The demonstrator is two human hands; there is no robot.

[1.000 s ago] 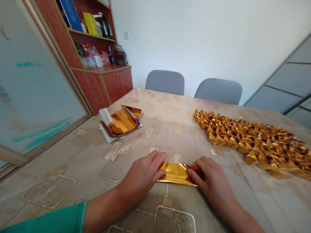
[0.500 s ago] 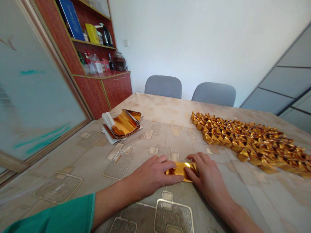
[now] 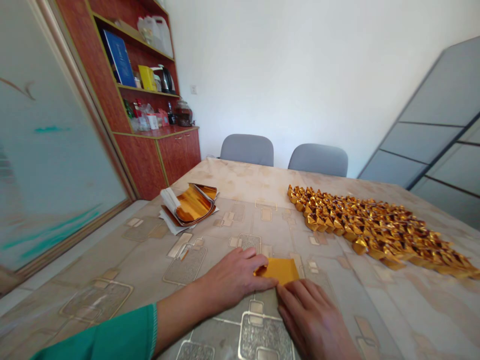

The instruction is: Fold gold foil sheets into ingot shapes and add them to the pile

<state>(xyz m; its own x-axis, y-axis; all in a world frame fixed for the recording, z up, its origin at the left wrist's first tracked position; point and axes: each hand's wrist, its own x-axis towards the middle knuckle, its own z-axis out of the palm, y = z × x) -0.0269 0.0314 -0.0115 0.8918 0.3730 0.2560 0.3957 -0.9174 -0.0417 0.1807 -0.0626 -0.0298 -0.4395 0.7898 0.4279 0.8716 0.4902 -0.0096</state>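
A folded piece of gold foil paper (image 3: 282, 270) lies on the patterned tablecloth in front of me. My left hand (image 3: 242, 272) grips its left end, where the foil curls up between thumb and fingers. At the near edge of the paper, my right hand (image 3: 317, 315) has its fingers held together, the fingertips pressing the corner beside my left fingertip. Part of the right palm and thumb is hidden. Farther right stand many folded gold foil ingots (image 3: 360, 220) in tight rows.
A stack of loose gold foil sheets (image 3: 195, 204) with white paper lies at the left. Two grey chairs (image 3: 245, 149) stand behind the table (image 3: 240, 172). Beyond the left side is a wooden cabinet (image 3: 182, 155) with bottles and a kettle.
My right hand has left the paper's right end and come down toward me to its near edge. The gold paper now shows a flatter, broader face. The camera view has tilted up.
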